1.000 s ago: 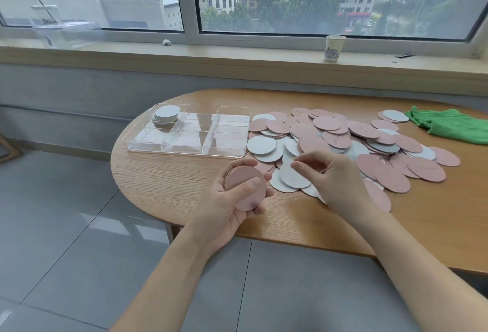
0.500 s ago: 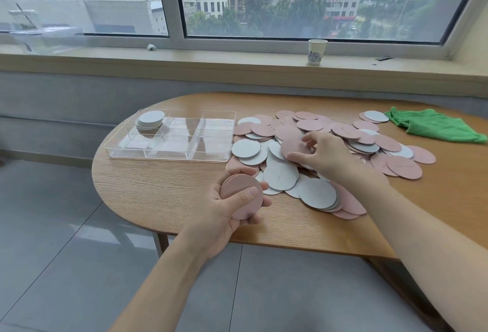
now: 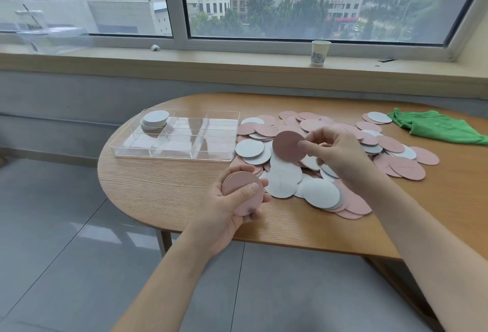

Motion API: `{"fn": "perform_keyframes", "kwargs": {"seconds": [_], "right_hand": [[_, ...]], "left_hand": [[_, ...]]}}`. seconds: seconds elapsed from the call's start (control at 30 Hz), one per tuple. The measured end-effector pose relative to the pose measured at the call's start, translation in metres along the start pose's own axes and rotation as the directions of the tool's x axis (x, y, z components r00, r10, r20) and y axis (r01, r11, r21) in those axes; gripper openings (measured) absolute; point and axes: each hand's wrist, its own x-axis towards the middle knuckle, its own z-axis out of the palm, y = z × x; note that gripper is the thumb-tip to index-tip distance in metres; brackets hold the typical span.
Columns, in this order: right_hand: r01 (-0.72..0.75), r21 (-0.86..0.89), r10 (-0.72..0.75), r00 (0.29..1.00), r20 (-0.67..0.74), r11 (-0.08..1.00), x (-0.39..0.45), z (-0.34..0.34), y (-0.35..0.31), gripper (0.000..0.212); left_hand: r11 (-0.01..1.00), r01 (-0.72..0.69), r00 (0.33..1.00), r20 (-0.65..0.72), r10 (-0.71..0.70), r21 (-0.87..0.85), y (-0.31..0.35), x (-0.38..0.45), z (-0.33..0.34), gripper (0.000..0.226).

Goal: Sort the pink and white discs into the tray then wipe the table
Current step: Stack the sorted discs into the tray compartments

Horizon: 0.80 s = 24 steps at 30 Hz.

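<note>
The green cloth (image 3: 438,127) runs off the right edge, partly unseen.

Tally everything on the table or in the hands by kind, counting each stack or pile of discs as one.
Clear tray: 1
Green cloth: 1
Disc stacks: 2, the white stack in the tray and the pink stack in the left hand
Single pink disc, pinched by the right hand: 1
Loose mixed pile: 1
Total: 6

Pink and white discs (image 3: 330,162) (heaped) beside clear tray (image 3: 174,156)
</note>
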Motion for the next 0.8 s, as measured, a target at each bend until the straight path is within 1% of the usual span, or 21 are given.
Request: {"fn": "perform_keyframes", "kwargs": {"seconds": [0.07,0.1,0.13,0.2,0.33,0.4,0.53,0.6,0.67,0.73,0.8], "right_hand": [[-0.027,0.167,0.013,0.996,0.089,0.986,-0.016,0.0,-0.01,0.014],[-0.05,0.227,0.018,0.989,0.144,0.973,-0.024,0.001,-0.014,0.016],[-0.068,0.248,0.02,0.981,0.191,0.966,-0.031,0.003,-0.016,0.018],[-0.082,0.224,0.026,0.97,0.242,0.971,-0.044,0.013,-0.016,0.017],[-0.077,0.19,0.025,0.964,0.265,0.979,-0.061,0.036,-0.01,0.014],[-0.046,0.163,0.005,0.97,0.242,0.986,-0.065,0.045,-0.009,0.016],[0.067,0.046,-0.074,0.983,0.17,0.997,-0.068,0.057,-0.006,0.008],[0.065,0.026,-0.068,0.985,0.157,0.998,-0.069,0.053,-0.004,0.007],[0.037,0.002,-0.037,0.994,0.102,0.999,-0.069,0.04,-0.001,0.01],[0.035,-0.088,-0.032,0.999,0.028,0.995,-0.069,0.021,0.006,0.011],[0.056,-0.229,-0.07,0.996,-0.052,0.972,-0.068,-0.001,0.016,0.009]], "left_hand": [[1.0,-0.004,1.0,-0.012,0.004,-0.024,0.0,0.001,-0.001,0.035],[0.999,-0.006,1.0,-0.013,0.006,-0.032,0.0,0.001,-0.001,0.036],[0.999,-0.008,1.0,-0.012,0.008,-0.032,0.0,0.0,-0.001,0.036],[1.0,-0.015,1.0,-0.011,0.015,-0.023,0.001,-0.001,0.001,0.039],[1.0,-0.028,0.999,-0.018,0.029,0.007,0.0,-0.001,0.002,0.046],[0.999,-0.033,0.999,-0.003,0.033,0.033,-0.001,-0.002,0.001,0.05],[0.997,-0.033,0.999,0.016,0.032,0.073,-0.002,-0.002,0.002,0.033],[0.997,-0.024,1.0,0.012,0.023,0.076,-0.002,-0.002,0.003,0.031],[0.997,-0.004,1.0,0.017,0.003,0.075,-0.002,-0.002,0.007,0.032],[0.997,0.015,1.0,0.027,-0.017,0.07,-0.005,-0.001,0.014,0.033],[0.998,0.033,0.999,0.038,-0.035,0.061,-0.011,0.001,0.025,0.034]]}}
